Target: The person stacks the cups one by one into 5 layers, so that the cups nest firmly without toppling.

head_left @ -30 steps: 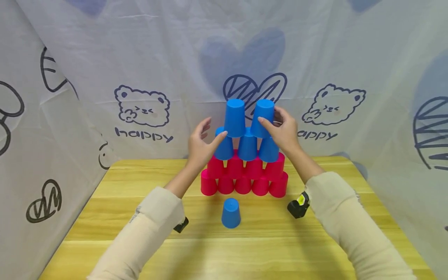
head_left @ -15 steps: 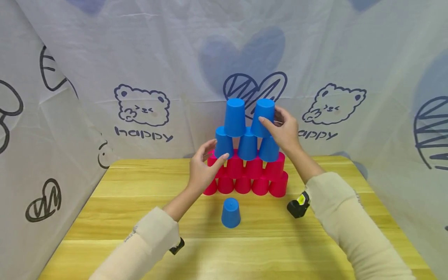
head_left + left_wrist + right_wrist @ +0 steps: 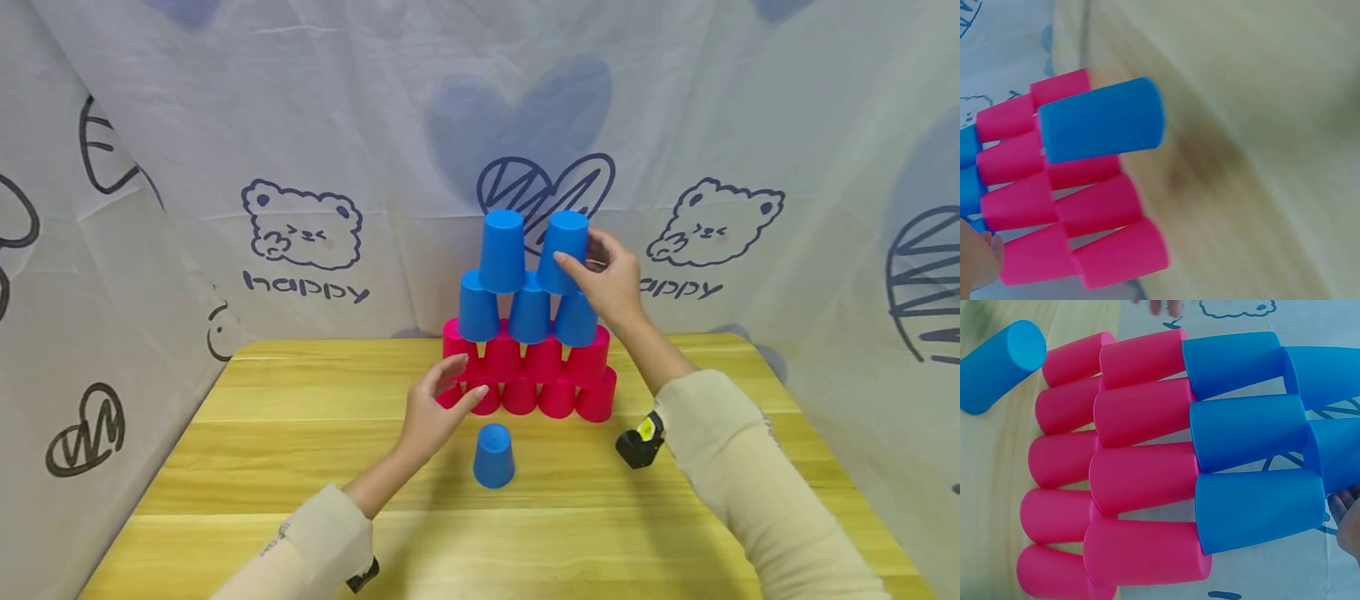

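Note:
A pyramid of upside-down cups stands on the table, two rows of pink cups (image 3: pixel 522 360) below and two rows of blue cups (image 3: pixel 529 310) above. My right hand (image 3: pixel 611 279) holds the right-hand blue cup (image 3: pixel 564 250) of the top row, thumb in front and fingers behind. Beside it the left-hand blue cup (image 3: pixel 502 252) rests untouched. My left hand (image 3: pixel 435 408), fingers apart and holding nothing, is in front of the pyramid's lower left. A single blue cup (image 3: pixel 494 457) stands upside down in front of the pyramid; the left wrist view shows this loose cup (image 3: pixel 1104 122) too.
The wooden table (image 3: pixel 300 433) reaches back to a pale printed cloth (image 3: pixel 405 125), which hangs close behind the pyramid. More cloth hangs at both sides. A black wrist camera (image 3: pixel 640 442) sits below the right sleeve.
My left hand has come down from beside the top row, past the lower rows, toward the table and the single blue cup. My right hand has stayed on its cup.

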Motion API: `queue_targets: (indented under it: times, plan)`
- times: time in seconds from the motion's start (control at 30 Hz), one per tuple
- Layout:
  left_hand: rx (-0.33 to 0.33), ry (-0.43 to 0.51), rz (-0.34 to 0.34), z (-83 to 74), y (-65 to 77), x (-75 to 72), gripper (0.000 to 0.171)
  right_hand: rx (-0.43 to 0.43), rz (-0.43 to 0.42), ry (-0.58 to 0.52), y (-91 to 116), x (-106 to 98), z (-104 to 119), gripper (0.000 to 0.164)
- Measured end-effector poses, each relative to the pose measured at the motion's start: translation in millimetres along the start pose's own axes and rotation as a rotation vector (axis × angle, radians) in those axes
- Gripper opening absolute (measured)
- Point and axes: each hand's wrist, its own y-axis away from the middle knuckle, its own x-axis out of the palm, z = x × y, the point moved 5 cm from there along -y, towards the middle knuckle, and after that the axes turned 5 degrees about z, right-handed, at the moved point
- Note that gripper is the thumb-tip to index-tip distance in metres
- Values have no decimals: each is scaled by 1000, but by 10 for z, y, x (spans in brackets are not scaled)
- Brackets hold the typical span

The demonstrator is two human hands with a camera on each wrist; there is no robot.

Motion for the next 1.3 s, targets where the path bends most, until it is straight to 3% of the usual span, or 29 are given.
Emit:
queue_targets:
  times: [0.2,0.5,0.63,0.73,0.87,0.97,1.3]
  plan:
    - [-27,-45,21,202,191,41,54,-12,10,24,-2,-9,25,58]
    - [-28,-74,130,462,410,189,52,-6,16,34,-8,-9,27,58]
    - [-56,-76,146,516,452,240,56,-7,15,36,-6,-13,26,58]
    - [-85,-75,175,454,478,276,58,-10,17,40,-2,-16,29,58]
    - [-85,-75,186,559,499,320,59,-15,19,41,1,-19,32,58]
    - [-78,-77,181,731,500,346,60,-19,20,41,3,-19,28,58]
    - [-86,-61,175,848,527,403,58,-29,23,42,9,-12,17,58]
